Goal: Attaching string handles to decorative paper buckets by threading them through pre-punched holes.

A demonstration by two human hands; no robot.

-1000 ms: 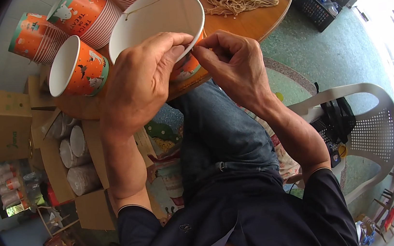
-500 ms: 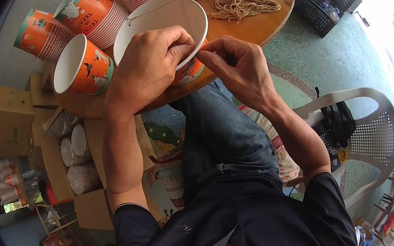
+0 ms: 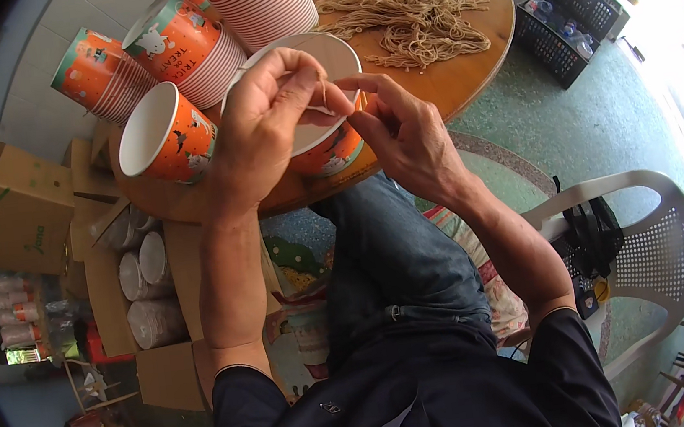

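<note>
A large orange paper bucket [image 3: 327, 156] with a white inside stands at the near edge of the round wooden table. Above its opening, my left hand [image 3: 261, 134] pinches a thin tan string [image 3: 324, 89] between thumb and fingertips. My right hand [image 3: 404, 126] is closed at the bucket's near right rim, its thumb and forefinger pressed together close to the left fingertips. It appears to grip the string too, though the fingers hide most of it. To the left, a single open orange bucket [image 3: 169, 136] leans on its side.
Stacked orange buckets [image 3: 189, 58] stand at the back left. A bundle of tan strings [image 3: 430, 22] lies on the wooden table [image 3: 473, 72]. Cardboard boxes [image 3: 25, 211] holding white tubs are at left; a plastic chair [image 3: 657, 237] and black crates [image 3: 550, 42] are at right.
My left hand has lifted off the bucket's rim, its fingers now raised with the string between them. My right hand stays pinched by the rim. The whole view has shifted slightly.
</note>
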